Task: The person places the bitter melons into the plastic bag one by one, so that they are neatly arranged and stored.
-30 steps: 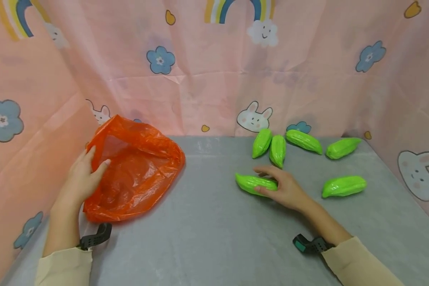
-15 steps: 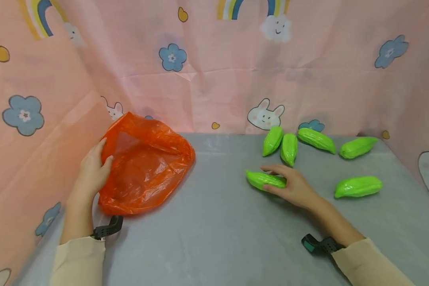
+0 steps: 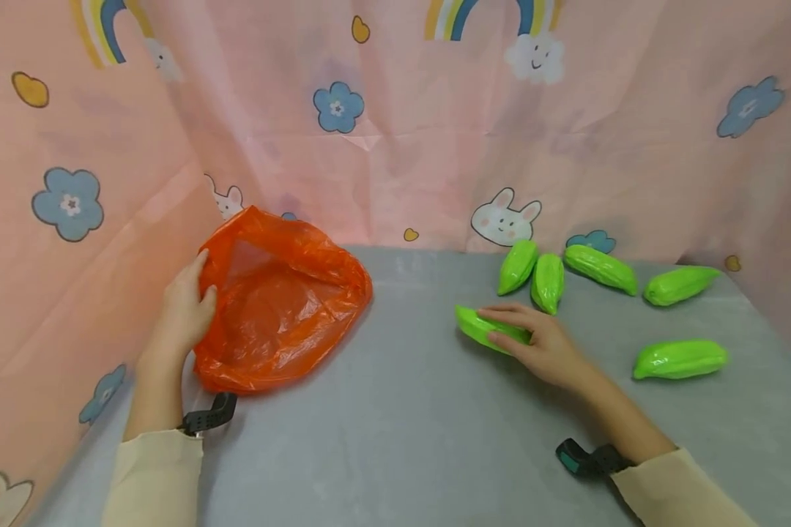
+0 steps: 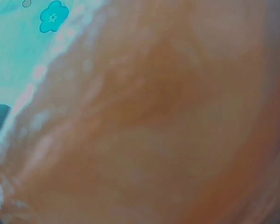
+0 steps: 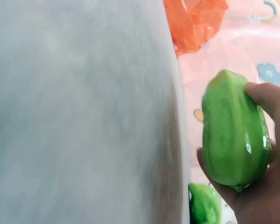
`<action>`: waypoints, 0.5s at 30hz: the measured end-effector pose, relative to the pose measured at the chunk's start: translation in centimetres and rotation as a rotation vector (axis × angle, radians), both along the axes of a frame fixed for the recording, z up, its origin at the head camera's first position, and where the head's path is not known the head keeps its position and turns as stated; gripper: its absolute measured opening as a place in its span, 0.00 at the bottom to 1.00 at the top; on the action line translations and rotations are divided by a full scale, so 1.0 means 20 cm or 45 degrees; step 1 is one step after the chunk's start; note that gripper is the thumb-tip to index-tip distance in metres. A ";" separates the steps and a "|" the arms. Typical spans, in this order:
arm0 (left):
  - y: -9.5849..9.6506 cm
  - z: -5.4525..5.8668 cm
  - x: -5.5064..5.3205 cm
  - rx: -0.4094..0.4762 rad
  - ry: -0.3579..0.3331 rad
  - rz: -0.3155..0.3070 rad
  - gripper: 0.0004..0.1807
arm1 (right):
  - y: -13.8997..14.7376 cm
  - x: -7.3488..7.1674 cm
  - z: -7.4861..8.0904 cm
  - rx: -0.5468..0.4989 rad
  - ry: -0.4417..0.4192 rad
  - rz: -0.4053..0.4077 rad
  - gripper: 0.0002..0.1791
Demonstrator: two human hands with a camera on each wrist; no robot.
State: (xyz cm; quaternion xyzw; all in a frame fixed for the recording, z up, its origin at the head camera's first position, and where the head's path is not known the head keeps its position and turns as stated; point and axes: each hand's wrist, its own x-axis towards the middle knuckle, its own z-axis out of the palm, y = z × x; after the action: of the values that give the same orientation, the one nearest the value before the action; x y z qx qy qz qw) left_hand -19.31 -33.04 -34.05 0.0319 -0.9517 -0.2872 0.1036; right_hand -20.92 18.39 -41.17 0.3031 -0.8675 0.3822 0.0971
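As right hand [image 3: 546, 345] pinches it, green gourd [image 5: 231, 133] juts leftward | left hand [image 3: 183, 311] at bag [image 3: 299, 249] | grip unclear

The orange plastic bag [image 4: 144, 116] blurs across the left wrist view; the right grip [image 3: 546, 345] partly hides its green gourd [image 3: 480, 329]; the head view's top edge crops both rainbows [image 3: 450, 20].

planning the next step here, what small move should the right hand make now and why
Probably carry the held green vegetable left toward the orange bag: the right hand grips it, and the bag's mouth gapes wide with the left hand at its edge.
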 end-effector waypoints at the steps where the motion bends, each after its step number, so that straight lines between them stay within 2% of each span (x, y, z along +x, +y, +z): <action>1: 0.00 0.00 0.01 -0.004 -0.011 0.002 0.36 | -0.02 0.00 0.00 -0.006 -0.020 -0.014 0.21; 5: 0.00 0.00 0.02 -0.010 -0.033 0.015 0.36 | -0.09 -0.01 0.01 -0.052 -0.107 -0.067 0.21; 9: 0.00 0.00 0.02 -0.002 -0.024 0.020 0.35 | -0.15 -0.02 0.04 -0.099 -0.185 -0.069 0.22; 15: 0.01 0.01 0.01 0.000 -0.038 0.022 0.35 | -0.25 -0.06 0.11 -0.111 -0.217 -0.102 0.22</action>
State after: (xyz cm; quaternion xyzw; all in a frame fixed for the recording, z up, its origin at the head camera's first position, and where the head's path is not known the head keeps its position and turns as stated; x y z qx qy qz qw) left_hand -19.15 -32.85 -33.87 0.0444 -0.9529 -0.2857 0.0920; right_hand -22.06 13.38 -38.88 0.2302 -0.8665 0.4399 0.0512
